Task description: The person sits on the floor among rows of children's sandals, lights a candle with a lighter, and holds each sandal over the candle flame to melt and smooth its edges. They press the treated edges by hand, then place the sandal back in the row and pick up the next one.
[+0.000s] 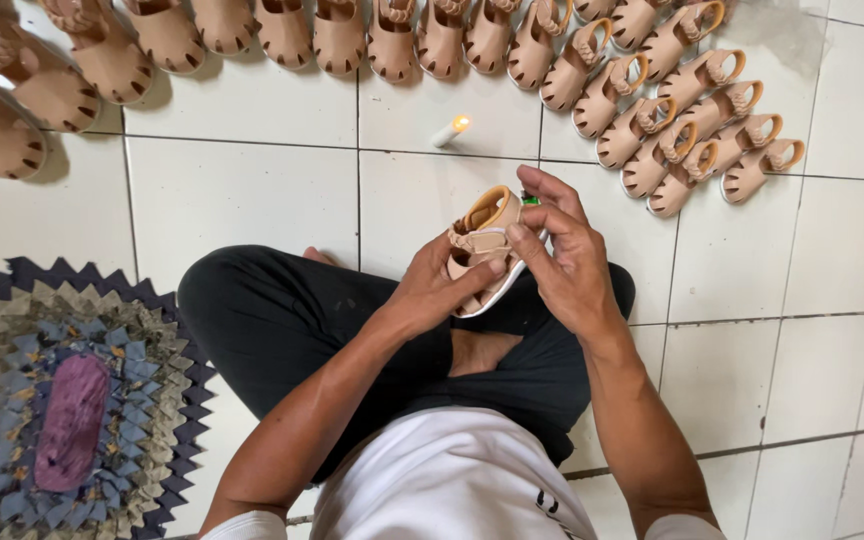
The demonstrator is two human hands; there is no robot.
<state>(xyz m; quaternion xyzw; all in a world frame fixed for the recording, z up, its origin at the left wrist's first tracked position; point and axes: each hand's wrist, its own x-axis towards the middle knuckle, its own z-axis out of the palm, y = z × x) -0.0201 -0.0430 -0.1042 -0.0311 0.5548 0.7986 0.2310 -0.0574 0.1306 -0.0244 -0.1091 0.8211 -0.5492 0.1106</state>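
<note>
While the left hand (437,285) clamps its fingers around a small beige sandal (482,245) from seven o'clock, the right hand (562,255) closes on it from three o'clock, pinching a green lighter (529,199) too. Its strap is braided, its sole pale. A lit candle (450,131) stands at twelve o'clock on white tiles (252,190), before rows of matching sandals (642,100); a patchwork mat (72,410) lies at eight o'clock.

home shoe workshop, sandal rows (652,110), tiled floor (242,190)
</note>
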